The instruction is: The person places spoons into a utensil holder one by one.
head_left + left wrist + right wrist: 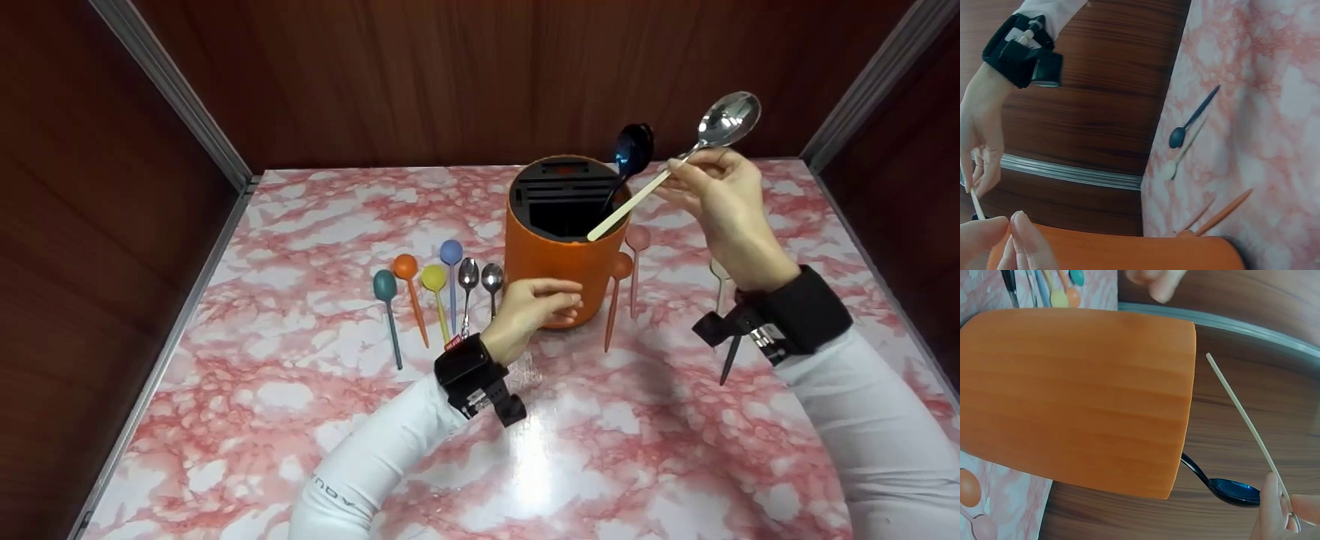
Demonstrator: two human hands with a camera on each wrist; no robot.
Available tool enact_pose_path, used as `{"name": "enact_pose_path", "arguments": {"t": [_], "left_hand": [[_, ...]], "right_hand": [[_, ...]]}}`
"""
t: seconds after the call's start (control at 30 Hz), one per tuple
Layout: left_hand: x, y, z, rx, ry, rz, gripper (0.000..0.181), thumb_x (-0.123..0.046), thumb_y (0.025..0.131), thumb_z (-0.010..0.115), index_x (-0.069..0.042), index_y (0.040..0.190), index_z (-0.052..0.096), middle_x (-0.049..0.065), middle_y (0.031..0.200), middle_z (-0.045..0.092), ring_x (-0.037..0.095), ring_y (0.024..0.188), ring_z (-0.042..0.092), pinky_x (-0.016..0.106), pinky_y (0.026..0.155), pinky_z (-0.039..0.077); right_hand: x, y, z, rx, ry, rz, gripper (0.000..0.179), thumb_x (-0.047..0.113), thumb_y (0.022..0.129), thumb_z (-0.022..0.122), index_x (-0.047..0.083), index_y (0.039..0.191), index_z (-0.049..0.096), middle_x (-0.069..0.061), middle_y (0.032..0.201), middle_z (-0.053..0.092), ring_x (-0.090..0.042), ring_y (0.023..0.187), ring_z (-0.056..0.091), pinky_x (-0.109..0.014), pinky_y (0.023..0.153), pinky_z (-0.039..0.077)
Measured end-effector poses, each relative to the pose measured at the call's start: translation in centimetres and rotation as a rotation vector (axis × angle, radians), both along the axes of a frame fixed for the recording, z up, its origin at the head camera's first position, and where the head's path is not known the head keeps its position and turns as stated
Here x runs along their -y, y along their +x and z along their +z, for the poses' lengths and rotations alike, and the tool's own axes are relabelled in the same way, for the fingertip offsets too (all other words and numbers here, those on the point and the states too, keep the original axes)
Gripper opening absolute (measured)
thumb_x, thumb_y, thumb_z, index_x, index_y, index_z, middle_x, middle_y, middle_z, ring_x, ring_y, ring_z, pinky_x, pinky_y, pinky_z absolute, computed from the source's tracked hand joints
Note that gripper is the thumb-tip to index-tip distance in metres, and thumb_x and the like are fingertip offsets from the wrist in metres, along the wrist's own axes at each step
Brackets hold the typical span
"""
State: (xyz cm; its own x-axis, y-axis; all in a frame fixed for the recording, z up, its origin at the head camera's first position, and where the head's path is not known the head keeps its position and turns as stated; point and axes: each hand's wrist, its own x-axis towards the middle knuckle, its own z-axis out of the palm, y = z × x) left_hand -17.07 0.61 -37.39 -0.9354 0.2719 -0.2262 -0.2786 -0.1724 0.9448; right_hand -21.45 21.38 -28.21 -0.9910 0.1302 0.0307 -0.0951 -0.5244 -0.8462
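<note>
My right hand (pixel 726 202) pinches a silver spoon with a cream handle (pixel 727 120) near the neck. The spoon's bowl points up and back, and its handle end slants down over the front rim of an orange utensil holder (pixel 547 259). A glossy dark blue-black spoon (pixel 634 150) stands in the holder, leaning right. In front of the holder is my left hand (pixel 534 306), fingers loosely bent and nothing between them. In the right wrist view the cream handle (pixel 1247 419) hangs beside the holder's top edge.
Left of the holder lie a teal spoon (pixel 385 286), an orange spoon (pixel 406 266), yellow and blue spoons, and two small metal spoons. On the right are a brown-orange spoon (pixel 620 266) and a pink spoon (pixel 637 238). Dark (pixel 1177 136) and cream (pixel 1170 169) spoons lie farther right. Wood-look walls enclose the table.
</note>
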Motion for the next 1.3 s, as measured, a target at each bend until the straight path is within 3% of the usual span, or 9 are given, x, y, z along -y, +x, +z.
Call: {"name": "enact_pose_path", "arguments": {"t": [0.37,0.67,0.9,1.07,1.23,1.3], "left_hand": [[1.7,1.0,-3.2,0.054,-0.046,-0.045,0.023,0.006,0.094,0.055,0.015,0.114,0.06,0.008,0.08,0.068,0.011,0.065,0.061,0.03,0.076,0.059],[2.4,1.7,-5.2,0.075,0.012,-0.047,0.027,0.007,0.094,0.053,0.02,0.117,0.055,0.012,0.084,0.067,0.009,0.065,0.061,0.024,0.07,0.058],[3.0,1.9,-5.9,0.093,0.014,-0.027,0.026,0.007,0.094,0.053,0.018,0.116,0.057,0.01,0.084,0.066,0.011,0.068,0.061,0.027,0.075,0.058],[3.0,1.9,-6.2,0.11,0.006,-0.016,0.026,0.006,0.093,0.055,0.018,0.115,0.057,0.017,0.088,0.068,0.012,0.069,0.062,0.03,0.077,0.058],[3.1,2.0,-6.5,0.119,0.017,-0.011,0.026,0.007,0.093,0.055,0.02,0.116,0.056,0.021,0.09,0.068,0.013,0.068,0.062,0.027,0.074,0.058],[3.1,2.0,-6.7,0.121,0.026,-0.012,0.026,0.007,0.093,0.054,0.02,0.115,0.055,0.017,0.087,0.068,0.012,0.067,0.062,0.025,0.072,0.058]], "right_hand": [[0.5,-0.4,-0.4,-0.096,0.059,-0.1,0.017,-0.012,0.085,0.066,-0.005,0.09,0.051,-0.01,0.079,0.057,-0.018,0.07,0.061,-0.027,0.068,0.06],[0.6,-0.9,-0.8,-0.139,0.078,-0.11,0.015,-0.013,0.085,0.066,-0.004,0.087,0.053,-0.011,0.079,0.059,-0.019,0.069,0.065,-0.028,0.067,0.06],[0.7,-0.9,-1.3,-0.133,0.092,-0.095,0.013,-0.013,0.085,0.065,-0.002,0.084,0.058,-0.01,0.08,0.059,-0.018,0.072,0.065,-0.028,0.072,0.06],[0.8,-1.0,-1.7,-0.145,0.102,-0.082,0.013,-0.013,0.085,0.066,-0.001,0.082,0.061,-0.01,0.079,0.061,-0.017,0.074,0.066,-0.03,0.074,0.06],[1.0,-1.2,-2.2,-0.158,0.104,-0.066,0.015,-0.015,0.085,0.064,-0.001,0.081,0.062,-0.01,0.077,0.062,-0.018,0.073,0.066,-0.031,0.074,0.06],[1.2,-1.3,-2.5,-0.167,0.114,-0.061,0.015,-0.015,0.085,0.063,-0.001,0.08,0.062,-0.01,0.078,0.062,-0.017,0.073,0.066,-0.031,0.075,0.06]]}}
